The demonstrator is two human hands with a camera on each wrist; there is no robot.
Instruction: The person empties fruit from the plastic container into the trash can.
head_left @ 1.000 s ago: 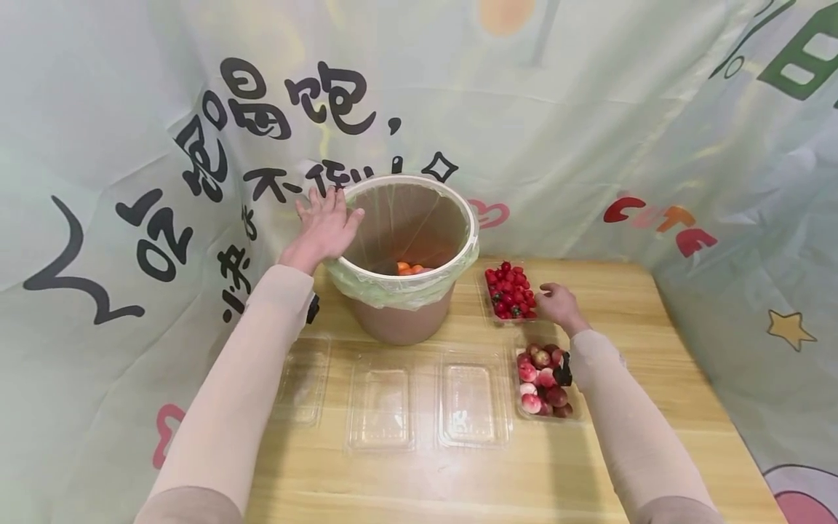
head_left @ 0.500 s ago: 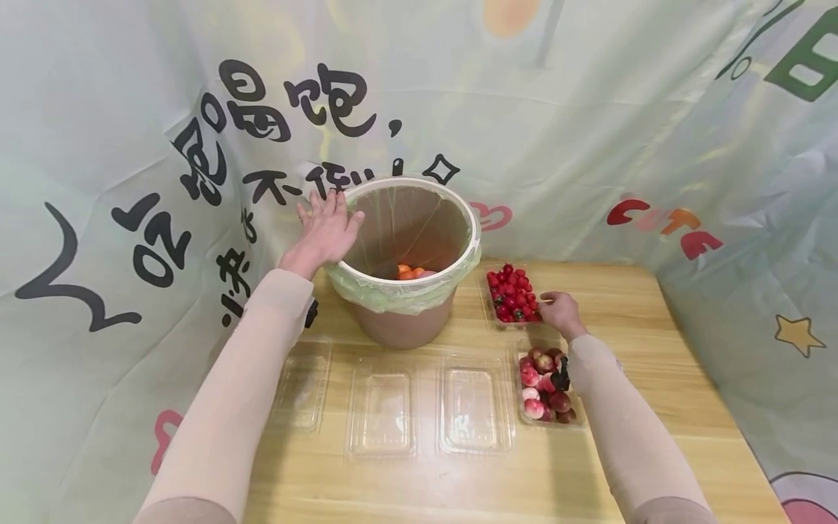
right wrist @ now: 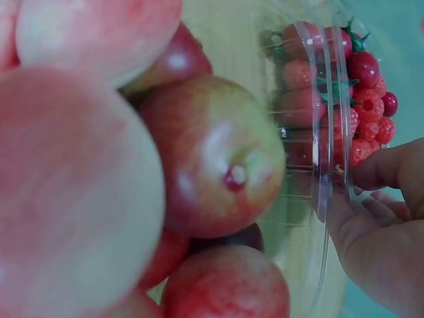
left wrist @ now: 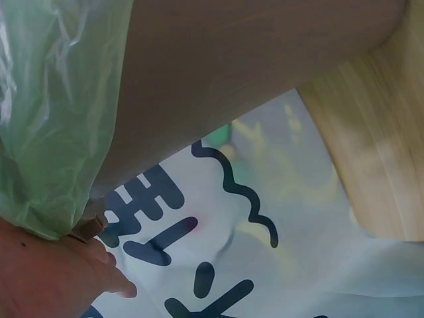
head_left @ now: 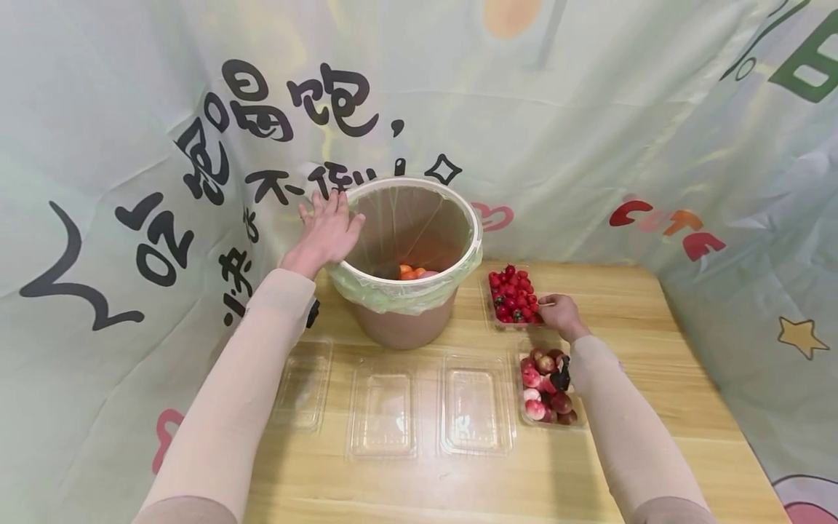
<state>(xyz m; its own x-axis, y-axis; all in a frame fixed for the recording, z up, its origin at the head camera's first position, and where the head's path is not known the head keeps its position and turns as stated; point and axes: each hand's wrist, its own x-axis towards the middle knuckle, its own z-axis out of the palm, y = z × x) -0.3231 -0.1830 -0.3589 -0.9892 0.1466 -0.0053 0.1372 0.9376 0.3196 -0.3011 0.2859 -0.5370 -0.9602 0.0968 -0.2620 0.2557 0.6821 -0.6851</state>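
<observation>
My left hand (head_left: pixel 327 231) rests with spread fingers on the left rim of a brown bin (head_left: pixel 406 326). A pale green plastic liner (left wrist: pixel 59 119) is folded over the bin's rim. Inside, several orange fruits (head_left: pixel 411 272) show near the bottom. On the right, my right hand (head_left: pixel 561 315) pinches the near right edge of a see-through plastic box (right wrist: pixel 323 192), thumb over the rim and fingers below it. Raspberries (right wrist: pixel 368 105) and small red tomatoes with green stems (right wrist: pixel 363 69) fill this box. Below the right wrist stands another box of peaches (head_left: pixel 535 410) and dark red round fruit (head_left: pixel 561 402).
Three see-through plastic boxes stand in a row in front of the bin: a left one (head_left: pixel 304 386), a middle one (head_left: pixel 382 453) and a right one (head_left: pixel 476 448). The wooden table (head_left: pixel 419 495) meets printed cloth walls (head_left: pixel 576 131) behind and at both sides.
My right hand has moved slightly toward me and onto the edge of the berry box, and it grips there now. The left hand has stayed on the bin's rim.
</observation>
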